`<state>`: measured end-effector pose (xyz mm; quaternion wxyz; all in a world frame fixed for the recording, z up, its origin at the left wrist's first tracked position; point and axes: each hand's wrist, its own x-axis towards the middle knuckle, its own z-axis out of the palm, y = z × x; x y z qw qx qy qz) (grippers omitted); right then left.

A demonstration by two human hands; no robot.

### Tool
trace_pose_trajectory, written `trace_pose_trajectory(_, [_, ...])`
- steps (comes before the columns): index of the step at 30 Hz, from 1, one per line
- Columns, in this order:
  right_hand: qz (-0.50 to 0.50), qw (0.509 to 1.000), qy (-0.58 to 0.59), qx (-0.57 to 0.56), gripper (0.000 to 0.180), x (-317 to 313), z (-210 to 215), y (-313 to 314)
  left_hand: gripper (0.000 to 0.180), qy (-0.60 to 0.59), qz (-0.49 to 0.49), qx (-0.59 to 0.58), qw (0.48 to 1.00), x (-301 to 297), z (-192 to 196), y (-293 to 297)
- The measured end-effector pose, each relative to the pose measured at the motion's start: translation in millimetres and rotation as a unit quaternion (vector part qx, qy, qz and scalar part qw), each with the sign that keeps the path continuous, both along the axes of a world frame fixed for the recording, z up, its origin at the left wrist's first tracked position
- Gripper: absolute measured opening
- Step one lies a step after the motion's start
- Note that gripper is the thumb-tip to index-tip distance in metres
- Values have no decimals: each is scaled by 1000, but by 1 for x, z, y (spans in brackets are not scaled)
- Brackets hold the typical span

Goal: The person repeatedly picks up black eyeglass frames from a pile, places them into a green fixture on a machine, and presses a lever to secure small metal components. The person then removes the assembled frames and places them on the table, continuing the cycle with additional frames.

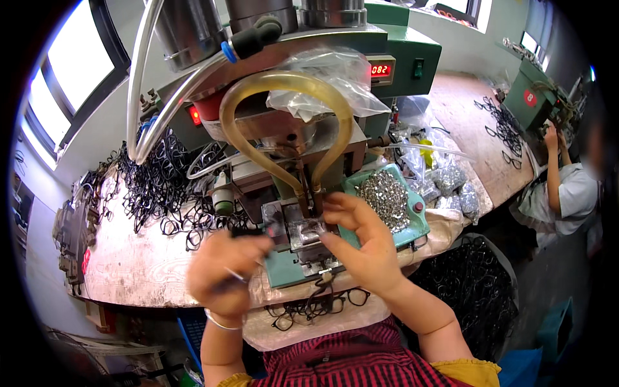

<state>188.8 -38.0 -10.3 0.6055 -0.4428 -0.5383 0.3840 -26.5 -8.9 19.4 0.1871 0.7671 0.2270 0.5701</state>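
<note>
My left hand, smeared by motion, is curled left of a small metal fixture on the bench machine. From its fingers juts a black piece that looks like part of an eyeglass frame; its exact shape is blurred. With thumb and fingers apart, my right hand is at the fixture's right side, fingertips close to the machine's upright tip. Whether those fingertips touch it I cannot tell. A thick yellowish hose loops down to the tips above the fixture. Several black eyeglass frames lie just in front of me.
A teal tray of small metal parts stands right of the machine, beside plastic bags. Black frames are heaped at left; more fill a large bag at lower right. Another person works at a green machine.
</note>
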Motion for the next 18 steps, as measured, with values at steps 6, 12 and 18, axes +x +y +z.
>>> trace_pose_trajectory(6, [-273,829,-488,-15,24,87,-81,22,18,150,-73,137,976,25,-34,-1])
trace_pose_trajectory(12, [-282,858,-423,69,14,91,-97,37,21,170,-88,135,972,28,-36,3])
trace_pose_trajectory(18, [-271,795,-541,47,19,68,-94,80,32,211,-6,133,968,20,-40,-23])
